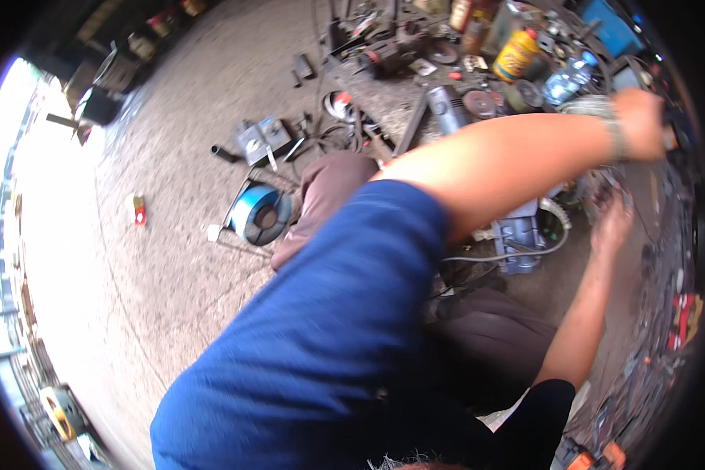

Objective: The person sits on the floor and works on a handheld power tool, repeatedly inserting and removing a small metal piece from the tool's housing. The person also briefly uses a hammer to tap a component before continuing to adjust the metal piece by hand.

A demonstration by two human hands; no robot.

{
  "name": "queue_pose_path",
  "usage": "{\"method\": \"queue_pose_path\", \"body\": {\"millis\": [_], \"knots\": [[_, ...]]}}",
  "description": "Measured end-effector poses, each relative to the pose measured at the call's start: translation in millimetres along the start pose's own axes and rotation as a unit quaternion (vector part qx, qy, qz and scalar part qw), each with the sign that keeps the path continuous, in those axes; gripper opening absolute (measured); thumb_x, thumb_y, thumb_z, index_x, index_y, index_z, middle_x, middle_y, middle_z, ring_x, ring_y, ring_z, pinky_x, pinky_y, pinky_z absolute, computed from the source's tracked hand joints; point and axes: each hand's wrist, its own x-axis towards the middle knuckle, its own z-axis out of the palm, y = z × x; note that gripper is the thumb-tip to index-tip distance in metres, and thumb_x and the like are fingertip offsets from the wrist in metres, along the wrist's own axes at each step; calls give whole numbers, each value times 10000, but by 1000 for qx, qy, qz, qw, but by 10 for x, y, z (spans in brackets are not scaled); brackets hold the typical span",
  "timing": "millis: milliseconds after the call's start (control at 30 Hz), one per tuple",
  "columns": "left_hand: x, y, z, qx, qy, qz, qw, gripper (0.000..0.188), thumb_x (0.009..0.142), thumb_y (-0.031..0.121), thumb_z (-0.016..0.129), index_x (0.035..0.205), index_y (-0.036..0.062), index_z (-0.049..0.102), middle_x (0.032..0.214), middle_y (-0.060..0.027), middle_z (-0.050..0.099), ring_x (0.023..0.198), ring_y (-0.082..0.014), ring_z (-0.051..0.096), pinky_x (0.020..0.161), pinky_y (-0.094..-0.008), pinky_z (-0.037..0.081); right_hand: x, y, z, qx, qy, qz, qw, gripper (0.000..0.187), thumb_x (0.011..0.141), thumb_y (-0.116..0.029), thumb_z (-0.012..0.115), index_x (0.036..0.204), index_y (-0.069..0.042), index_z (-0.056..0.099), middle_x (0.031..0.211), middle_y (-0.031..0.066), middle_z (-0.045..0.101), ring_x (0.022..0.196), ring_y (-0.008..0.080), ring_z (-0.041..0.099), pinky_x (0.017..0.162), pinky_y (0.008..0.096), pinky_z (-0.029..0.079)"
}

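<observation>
My left arm crosses the view to the far right. My left hand [638,125] is blurred and closed like a fist, with a grey-green band at its wrist. A small pale-orange bit shows beside its fingers; what it grips is not clear. Lower down, my right hand [612,223] has its fingers curled at dark, thin wire-like strands, and what lies in them cannot be made out. Left of this hand sits a blue-grey ribbed casing [518,241], partly behind my left arm. A grey cable [552,249] loops past it.
Beyond my left arm stand a yellow bottle [515,55], a clear plastic bottle [569,78] and a blue bin [609,27]. A blue spool [260,213] rests beside my knee, near a grey metal box [263,139]. A red-and-gold packet [139,210] lies on the concrete.
</observation>
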Motion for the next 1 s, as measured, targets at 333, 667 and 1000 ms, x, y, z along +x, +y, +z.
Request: {"method": "queue_pose_path", "body": {"millis": [333,667,1000], "knots": [[-78,112,86,57,-51,127,989,363,895,279,727,1062,-42,749,934,-233,765,900,-322,759,837,-427,584,-202,-534,451,19,39,-11,999,111,1006,-68,681,1002,43,678,834,109,703,626,200,624,569,333,528],[-764,-1261,-836,61,146,-42,987,350,943,260,733,1145,-24,760,1050,-212,792,1002,-329,772,920,-405,584,-320,-308,515,-69,9,-30,997,204,1042,-88,677,1228,-6,689,933,77,751,743,118,691,657,272,580],[-1536,-2454,-292,-18,165,-101,981,478,921,238,792,1315,-19,705,1280,-259,724,1208,-370,704,1061,-418,528,-493,-262,1204,-153,-87,-76,981,144,1028,-41,682,1163,-1,711,957,48,765,837,95,723,762,254,592]]}}
